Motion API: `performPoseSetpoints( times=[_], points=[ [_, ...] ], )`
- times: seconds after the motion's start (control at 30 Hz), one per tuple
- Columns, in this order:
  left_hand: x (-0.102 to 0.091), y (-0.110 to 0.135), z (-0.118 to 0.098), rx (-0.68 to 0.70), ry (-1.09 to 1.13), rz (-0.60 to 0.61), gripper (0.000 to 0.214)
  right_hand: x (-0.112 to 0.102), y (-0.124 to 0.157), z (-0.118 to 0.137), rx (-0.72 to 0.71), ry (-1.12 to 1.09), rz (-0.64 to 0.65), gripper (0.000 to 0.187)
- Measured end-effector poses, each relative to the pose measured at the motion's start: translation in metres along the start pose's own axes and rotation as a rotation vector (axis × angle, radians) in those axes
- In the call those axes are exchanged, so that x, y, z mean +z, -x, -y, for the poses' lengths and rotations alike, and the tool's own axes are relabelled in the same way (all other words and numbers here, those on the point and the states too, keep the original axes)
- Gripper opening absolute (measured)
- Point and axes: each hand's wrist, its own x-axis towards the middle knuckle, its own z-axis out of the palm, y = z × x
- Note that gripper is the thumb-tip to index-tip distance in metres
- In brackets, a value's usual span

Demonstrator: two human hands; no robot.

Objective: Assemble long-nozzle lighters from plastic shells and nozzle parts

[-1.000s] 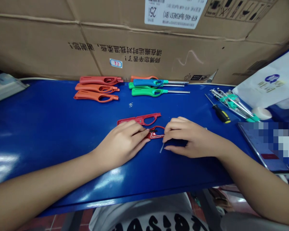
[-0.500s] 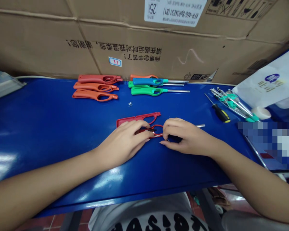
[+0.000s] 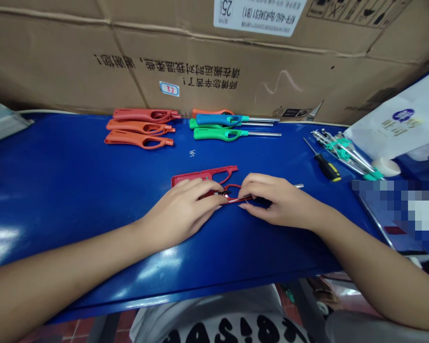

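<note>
A red lighter shell half with inner parts (image 3: 232,187) lies on the blue table, largely covered by my hands. My left hand (image 3: 191,205) is closed over its handle end, thumb and index finger pinching near the trigger loop. At the other end, my right hand (image 3: 271,197) has its fingers curled at the neck of the lighter. A metal tube (image 3: 299,186) sticks out beyond that hand. Just behind, an open red shell half (image 3: 214,175) lies with its hollow side up, partly behind my left hand.
Several red and orange lighter shells (image 3: 139,139) lie at the back left. Assembled green and blue lighters (image 3: 214,134) are beside them. Tiny white pieces (image 3: 192,153) lie mid-table. A screwdriver (image 3: 327,167) and metal tube assemblies (image 3: 353,155) sit at right. A cardboard box (image 3: 186,52) stands behind.
My right hand has shifted slightly left at the lighter neck, with thumb and index finger a little differently placed. My left hand stays in place. The view has moved slightly.
</note>
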Motion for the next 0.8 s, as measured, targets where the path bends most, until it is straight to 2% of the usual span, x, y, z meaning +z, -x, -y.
performPoseSetpoints(
  times=[0.43, 0.8],
  points=[
    [0.0006, 0.0004, 0.0008, -0.001, 0.005, -0.011, 0.023, -0.0032, 0.0030, 0.0007, 0.015, 0.017, -0.026, 0.010],
    [0.0024, 0.0031, 0.0026, 0.016, 0.017, -0.098, 0.021, -0.0058, 0.0044, 0.0003, 0.012, 0.016, -0.045, 0.012]
  ],
)
